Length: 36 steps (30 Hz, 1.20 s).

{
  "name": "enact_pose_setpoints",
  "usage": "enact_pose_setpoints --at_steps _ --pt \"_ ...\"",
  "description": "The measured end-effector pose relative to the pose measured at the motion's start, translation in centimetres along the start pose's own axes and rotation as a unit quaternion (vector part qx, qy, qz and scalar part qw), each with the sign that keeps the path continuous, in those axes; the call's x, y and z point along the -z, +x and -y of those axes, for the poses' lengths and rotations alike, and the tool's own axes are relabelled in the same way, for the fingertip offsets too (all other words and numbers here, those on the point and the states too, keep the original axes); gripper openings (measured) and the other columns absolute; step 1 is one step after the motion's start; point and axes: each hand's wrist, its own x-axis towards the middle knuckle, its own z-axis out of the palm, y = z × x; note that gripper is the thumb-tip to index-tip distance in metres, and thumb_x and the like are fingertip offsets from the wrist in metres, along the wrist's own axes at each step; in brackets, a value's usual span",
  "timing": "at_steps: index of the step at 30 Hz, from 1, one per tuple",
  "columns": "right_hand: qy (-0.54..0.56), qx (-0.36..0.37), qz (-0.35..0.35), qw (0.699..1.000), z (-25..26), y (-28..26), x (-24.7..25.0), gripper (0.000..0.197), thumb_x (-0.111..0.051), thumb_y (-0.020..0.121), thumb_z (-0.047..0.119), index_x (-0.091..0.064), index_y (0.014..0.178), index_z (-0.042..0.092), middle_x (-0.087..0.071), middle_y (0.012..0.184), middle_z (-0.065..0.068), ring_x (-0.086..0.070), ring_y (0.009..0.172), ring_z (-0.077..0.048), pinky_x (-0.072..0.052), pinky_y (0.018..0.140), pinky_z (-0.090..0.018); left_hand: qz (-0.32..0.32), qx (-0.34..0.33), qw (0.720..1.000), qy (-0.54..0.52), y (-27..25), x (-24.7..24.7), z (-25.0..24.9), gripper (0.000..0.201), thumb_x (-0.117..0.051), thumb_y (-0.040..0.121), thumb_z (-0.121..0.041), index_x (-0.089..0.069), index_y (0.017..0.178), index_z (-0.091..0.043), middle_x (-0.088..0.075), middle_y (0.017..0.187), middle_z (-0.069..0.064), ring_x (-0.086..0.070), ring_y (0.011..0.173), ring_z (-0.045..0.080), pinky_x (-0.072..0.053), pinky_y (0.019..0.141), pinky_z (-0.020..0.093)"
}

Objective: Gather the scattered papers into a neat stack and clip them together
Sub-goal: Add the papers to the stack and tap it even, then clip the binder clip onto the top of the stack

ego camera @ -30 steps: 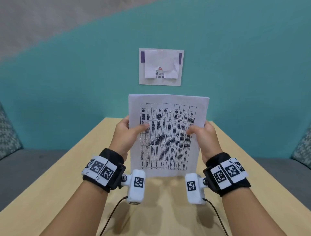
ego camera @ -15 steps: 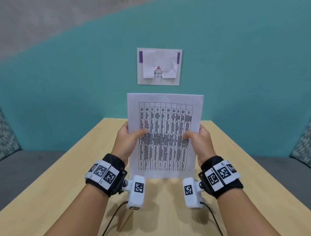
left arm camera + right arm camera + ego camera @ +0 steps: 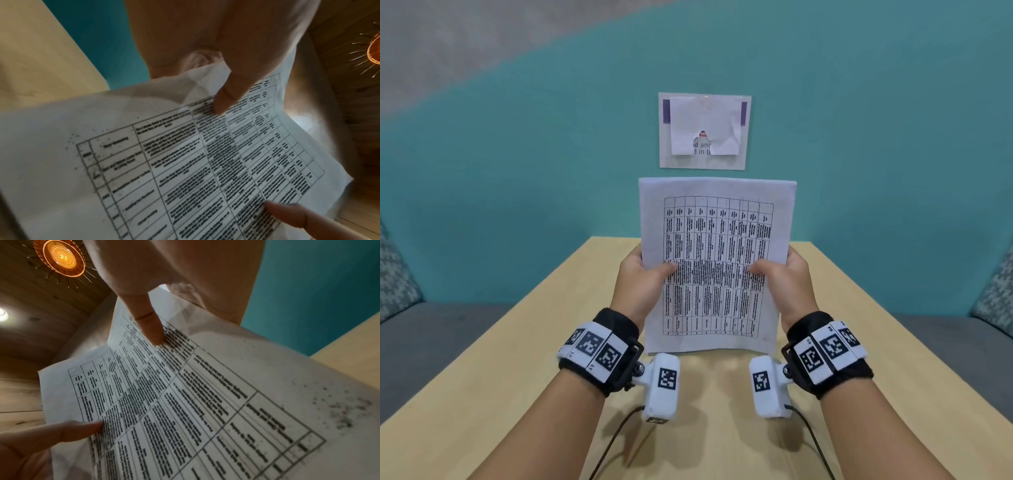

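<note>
A stack of white papers with a printed table stands upright on its bottom edge on the wooden table. My left hand pinches its left edge, thumb on the front. My right hand pinches the right edge the same way. In the left wrist view the stack of papers fills the frame, with my left hand's thumb pressed on the print. The right wrist view shows the stack of papers under my right hand's thumb. No clip is in view.
A teal wall stands behind the table, with a paper notice taped on it. Grey seats with patterned cushions flank the table. Cables trail from the wrist cameras across the near tabletop.
The stack's sheets have drawn into closer line, the top right corner no longer sticking out. Both hands stay on the side edges, shifted slightly left and down.
</note>
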Motion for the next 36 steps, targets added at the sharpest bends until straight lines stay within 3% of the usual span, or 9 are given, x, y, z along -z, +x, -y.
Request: enact_pose_setpoints --at_steps 3,9,15,22,26,28,30,32,36 --pt "-0.005 -0.018 0.016 1.0 -0.8 -0.1 0.0 0.034 -0.06 0.082 -0.011 -0.065 0.1 0.018 -0.073 0.096 0.001 -0.066 0.085 -0.017 -0.052 0.072 -0.029 0.004 0.019 1.0 0.014 -0.2 0.0 0.7 0.032 -0.063 0.093 0.0 -0.066 0.12 -0.018 -0.077 0.111 -0.003 -0.072 0.104 0.02 -0.055 0.099 0.047" --pt "-0.013 -0.032 0.021 0.999 -1.4 0.2 0.1 0.028 -0.07 0.087 -0.002 -0.07 0.107 0.017 -0.077 0.103 0.002 -0.072 0.1 -0.021 -0.054 0.097 -0.045 0.017 0.025 0.999 0.033 -0.1 0.3 0.7 0.033 -0.064 0.093 0.0 -0.065 0.121 -0.017 -0.076 0.113 -0.001 -0.072 0.105 0.021 -0.055 0.098 0.046" --pt "-0.009 -0.025 0.015 1.0 -0.3 0.4 0.7 0.024 -0.072 0.087 0.0 -0.071 0.106 0.014 -0.077 0.106 -0.003 -0.073 0.101 -0.023 -0.054 0.098 -0.047 0.008 0.024 0.999 0.034 -0.7 2.7 -1.5 0.018 -0.072 0.087 0.004 -0.07 0.1 -0.009 -0.08 0.092 0.008 -0.075 0.078 0.021 -0.056 0.066 0.031" --pt "-0.001 -0.011 0.04 0.999 0.6 -0.2 -0.8 0.079 -0.086 0.065 0.028 -0.057 0.133 0.001 -0.069 0.126 -0.009 -0.066 0.116 -0.027 -0.048 0.107 -0.053 -0.017 -0.001 0.986 0.165 -3.2 9.4 -5.3 0.013 -0.072 0.084 0.006 -0.071 0.092 -0.004 -0.074 0.083 0.012 -0.069 0.062 0.02 -0.054 0.058 0.029" --pt "-0.023 -0.003 0.098 0.995 2.1 -2.8 -3.5 0.014 -0.073 0.088 0.002 -0.068 0.096 0.013 -0.074 0.102 -0.004 -0.07 0.105 -0.026 -0.052 0.102 -0.047 0.026 0.047 0.93 0.363 -6.4 15.0 -5.6 0.009 -0.074 0.085 -0.003 -0.074 0.094 -0.005 -0.073 0.082 0.008 -0.065 0.069 0.02 -0.049 0.06 0.028" --pt "-0.029 0.002 0.115 0.993 1.9 -3.6 -4.8 0.019 -0.071 0.088 0.0 -0.068 0.089 0.018 -0.075 0.102 -0.005 -0.07 0.104 -0.026 -0.052 0.101 -0.048 0.032 0.071 0.897 0.435 -8.2 17.8 -5.3 0.005 -0.075 0.085 -0.007 -0.075 0.09 -0.008 -0.072 0.078 0.005 -0.063 0.069 0.019 -0.048 0.061 0.03" --pt "-0.031 0.002 0.139 0.99 1.5 -4.2 -6.0 0.017 -0.072 0.088 0.001 -0.071 0.098 0.014 -0.076 0.106 -0.006 -0.071 0.104 -0.024 -0.052 0.102 -0.05 0.035 0.101 0.868 0.485 -10.3 20.1 -5.2 0.002 -0.078 0.084 -0.015 -0.076 0.084 -0.013 -0.07 0.071 -0.001 -0.063 0.069 0.019 -0.048 0.06 0.03" --pt "-0.023 -0.009 0.161 0.987 1.4 -5.0 -6.9 0.021 -0.071 0.088 0.0 -0.07 0.104 0.014 -0.075 0.109 -0.004 -0.071 0.105 -0.023 -0.051 0.103 -0.05 0.064 0.155 0.825 0.539 -12.4 21.7 -5.0 0.015 -0.08 0.084 -0.031 -0.075 0.085 -0.017 -0.071 0.071 -0.005 -0.063 0.068 0.016 -0.049 0.057 0.028" --pt "-0.007 -0.015 0.188 0.982 1.4 -6.0 -7.8 0.027 -0.068 0.09 -0.002 -0.064 0.091 0.024 -0.072 0.104 0.002 -0.067 0.106 -0.021 -0.048 0.105 -0.046 0.124 0.272 0.737 0.606 -15.5 23.8 -5.1 0.047 -0.077 0.077 -0.059 -0.07 0.087 -0.014 -0.077 0.073 -0.002 -0.065 0.063 0.011 -0.048 0.058 0.026"
